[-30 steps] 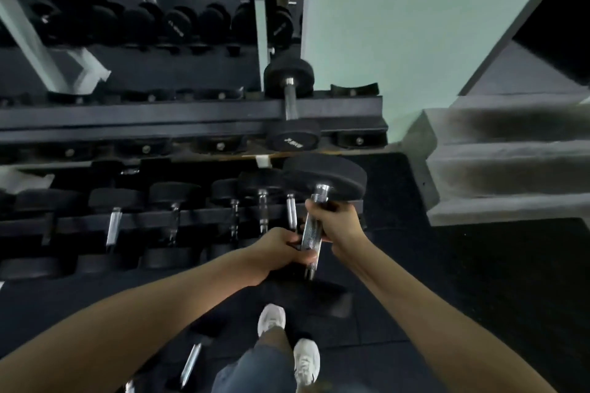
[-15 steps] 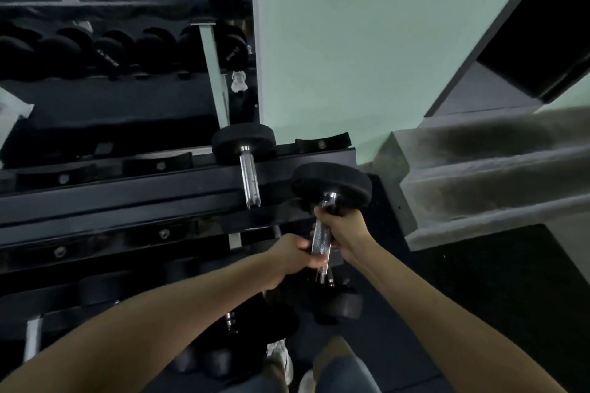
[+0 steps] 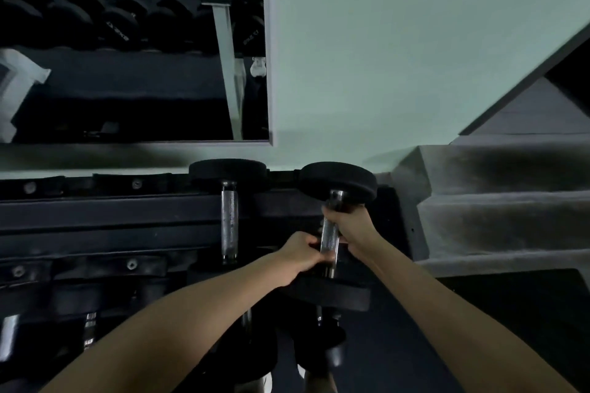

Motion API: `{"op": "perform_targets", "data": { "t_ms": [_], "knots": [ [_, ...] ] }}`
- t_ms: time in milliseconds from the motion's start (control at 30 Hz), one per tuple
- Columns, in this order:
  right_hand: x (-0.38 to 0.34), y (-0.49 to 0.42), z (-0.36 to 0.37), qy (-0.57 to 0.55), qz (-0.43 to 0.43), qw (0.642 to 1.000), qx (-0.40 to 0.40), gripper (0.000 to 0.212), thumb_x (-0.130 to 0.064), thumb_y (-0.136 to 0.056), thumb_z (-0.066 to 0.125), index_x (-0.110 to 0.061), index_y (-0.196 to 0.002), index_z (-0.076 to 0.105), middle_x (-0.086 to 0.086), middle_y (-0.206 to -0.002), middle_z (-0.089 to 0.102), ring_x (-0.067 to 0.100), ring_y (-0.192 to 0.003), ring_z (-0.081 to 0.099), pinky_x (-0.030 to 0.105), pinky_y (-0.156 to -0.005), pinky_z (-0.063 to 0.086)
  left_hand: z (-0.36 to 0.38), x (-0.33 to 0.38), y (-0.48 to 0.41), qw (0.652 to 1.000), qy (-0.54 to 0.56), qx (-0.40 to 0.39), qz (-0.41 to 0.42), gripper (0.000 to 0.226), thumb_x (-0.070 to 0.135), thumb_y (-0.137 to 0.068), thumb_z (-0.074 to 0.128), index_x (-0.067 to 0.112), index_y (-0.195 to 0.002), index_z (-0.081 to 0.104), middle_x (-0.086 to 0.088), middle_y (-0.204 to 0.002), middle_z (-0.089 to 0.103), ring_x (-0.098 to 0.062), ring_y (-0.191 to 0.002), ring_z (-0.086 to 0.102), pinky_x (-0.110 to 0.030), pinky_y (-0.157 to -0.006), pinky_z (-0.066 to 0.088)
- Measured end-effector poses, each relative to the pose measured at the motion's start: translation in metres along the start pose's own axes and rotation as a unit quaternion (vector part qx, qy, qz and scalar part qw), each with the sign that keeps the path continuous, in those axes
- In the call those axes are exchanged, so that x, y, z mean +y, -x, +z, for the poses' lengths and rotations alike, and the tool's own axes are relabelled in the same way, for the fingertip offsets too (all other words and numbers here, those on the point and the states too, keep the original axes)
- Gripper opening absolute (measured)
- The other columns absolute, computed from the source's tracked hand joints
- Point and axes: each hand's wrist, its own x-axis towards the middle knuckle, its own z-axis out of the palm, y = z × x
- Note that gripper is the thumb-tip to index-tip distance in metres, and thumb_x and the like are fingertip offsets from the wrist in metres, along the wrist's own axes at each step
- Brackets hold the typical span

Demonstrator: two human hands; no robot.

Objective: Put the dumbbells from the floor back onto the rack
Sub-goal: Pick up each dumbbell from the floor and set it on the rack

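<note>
gripping one dumbbell (image 3: 330,233) by its chrome handle, the left hand (image 3: 305,254) and right hand (image 3: 349,226) have their fingers clamped around the bar, holding it over the last slot at the right end of the rack (image 3: 111,217). a second dumbbell (image 3: 229,217) already rests just beside it. most top cradles stand unfilled. the wall (image 3: 399,57) and concrete steps (image 3: 510,223) crowd the right side.

Place: gym weight area
Evidence: tiered dumbbell rack (image 3: 127,217), wall mirror (image 3: 134,41) reflecting rows of black dumbbells (image 3: 118,29), concrete steps (image 3: 498,201) alongside
</note>
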Motion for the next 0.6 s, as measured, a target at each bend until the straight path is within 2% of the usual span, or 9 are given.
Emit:
{"op": "perform_targets", "data": {
  "t_ms": [100,233,333,467,600],
  "knots": [
    [-0.007,-0.021,-0.008,0.025,-0.004,1.0,-0.006,0.013,-0.007,-0.08,0.07,-0.017,-0.081,0.062,0.005,-0.082,0.065,0.029,-0.089,0.064,0.046,-0.086,0.053,0.007,0.009,-0.015,0.999,0.031,0.011,0.006,0.029,0.018,-0.081,0.071,0.007,-0.108,0.068,-0.004,-0.088,0.066,-0.009,-0.079,0.057,-0.013,-0.06,0.039],
    [-0.013,-0.042,-0.013,0.056,-0.008,0.998,-0.017,0.016,-0.007,-0.079,0.07,-0.019,-0.075,0.062,0.001,-0.077,0.064,0.019,-0.078,0.061,0.04,-0.08,0.052,0.018,0.016,-0.029,0.996,0.078,0.037,0.001,0.027,0.012,-0.083,0.069,0.005,-0.109,0.068,-0.004,-0.094,0.066,-0.011,-0.091,0.059,-0.009,-0.068,0.041],
    [-0.017,-0.053,-0.015,0.066,-0.012,0.997,-0.034,0.015,-0.005,-0.08,0.069,-0.017,-0.074,0.062,0.001,-0.075,0.063,0.018,-0.076,0.06,0.035,-0.074,0.051,0.022,0.018,-0.039,0.994,0.099,0.055,-0.001,0.024,0.012,-0.084,0.068,0.005,-0.107,0.069,-0.002,-0.092,0.068,-0.009,-0.088,0.061,-0.01,-0.069,0.042],
    [-0.011,-0.065,-0.019,0.05,-0.004,0.998,-0.043,0.016,-0.004,-0.079,0.07,-0.018,-0.076,0.064,0.002,-0.077,0.065,0.019,-0.075,0.062,0.035,-0.073,0.051,0.024,0.018,-0.047,0.994,0.088,0.06,-0.001,0.025,0.01,-0.083,0.068,0.004,-0.108,0.068,-0.002,-0.09,0.067,-0.009,-0.087,0.061,-0.007,-0.07,0.046],
    [0.0,-0.069,-0.021,0.021,0.038,0.998,-0.043,0.01,-0.007,-0.079,0.071,-0.014,-0.083,0.065,0.007,-0.084,0.068,0.028,-0.084,0.066,0.043,-0.083,0.054,0.023,0.011,-0.051,0.996,0.062,0.057,-0.003,0.03,0.01,-0.081,0.071,0.004,-0.11,0.067,-0.005,-0.095,0.069,-0.012,-0.091,0.063,-0.021,-0.087,0.047]
  ]
}}
